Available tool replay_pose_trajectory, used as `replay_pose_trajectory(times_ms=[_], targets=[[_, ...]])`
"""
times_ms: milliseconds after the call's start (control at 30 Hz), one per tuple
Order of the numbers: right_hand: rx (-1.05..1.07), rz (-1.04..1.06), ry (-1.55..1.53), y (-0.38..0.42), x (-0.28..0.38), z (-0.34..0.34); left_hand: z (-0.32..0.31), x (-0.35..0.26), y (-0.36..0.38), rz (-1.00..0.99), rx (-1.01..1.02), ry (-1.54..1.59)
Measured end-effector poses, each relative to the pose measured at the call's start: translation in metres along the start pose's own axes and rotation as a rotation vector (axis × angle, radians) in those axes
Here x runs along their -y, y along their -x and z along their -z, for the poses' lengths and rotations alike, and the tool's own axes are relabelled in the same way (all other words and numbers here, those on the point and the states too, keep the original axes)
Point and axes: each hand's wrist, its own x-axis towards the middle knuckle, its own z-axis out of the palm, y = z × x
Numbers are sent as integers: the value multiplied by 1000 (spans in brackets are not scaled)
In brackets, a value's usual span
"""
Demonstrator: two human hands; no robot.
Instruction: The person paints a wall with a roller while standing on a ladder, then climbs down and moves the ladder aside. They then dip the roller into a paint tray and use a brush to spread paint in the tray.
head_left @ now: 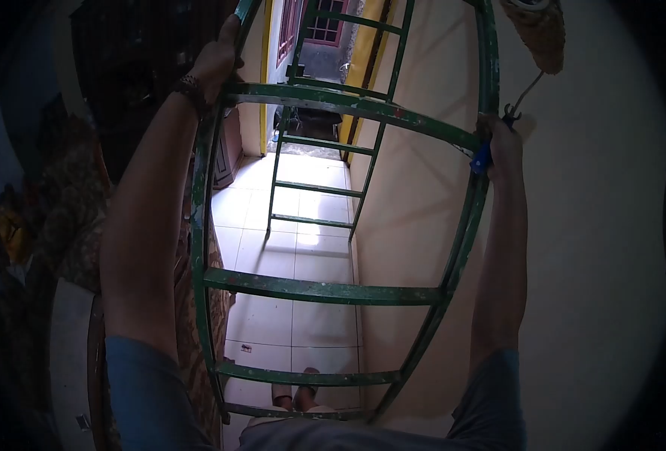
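Observation:
A green A-frame ladder point(325, 291), spotted with paint, stands right in front of me with its two sides spread. My left hand point(216, 64), a dark bracelet at the wrist, is closed around the left rail near the top. On the other side, my right hand point(502, 146) is wrapped round the blue handle of a paint roller point(541, 41) and pressed against the right rail. The roller's tan, fuzzy sleeve points upward beside the wall. Part of the right hand's grip is hidden behind the rail and handle.
A cream wall point(423, 225) runs close along the right. White floor tiles point(318, 316) lead to a yellow-framed doorway point(264, 75). Dim furniture and piled cloth crowd the left. My feet point(303, 395) show below the lower rungs.

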Motion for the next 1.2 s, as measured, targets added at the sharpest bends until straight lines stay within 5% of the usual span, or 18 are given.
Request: replay_pose_trajectory(times_ms=[100, 200, 767, 867, 933, 1033, 1167, 1200], targets=[[14, -21, -73, 3, -1, 2, 0, 6, 9, -165, -76, 15], [64, 8, -49, 10, -7, 10, 4, 1, 19, -35, -30, 10], [-5, 145, -13, 20, -36, 40, 18, 13, 77, -163, -10, 123], [-136, 102, 180, 30, -19, 30, 32, 17, 36, -288, -43, -18], [-105, 123, 228, 61, 17, 32, 30, 18, 36, -575, -178, -221], [-38, 148, 30, 41, 26, 45, 17, -34, 50, -143, -57, 97], [-46, 80, 60, 58, 81, 88, 13, -84, 89, -130, -137, 79], [-12, 80, 79, 31, 58, 41, 15, -43, 40, -149, -153, 47]])
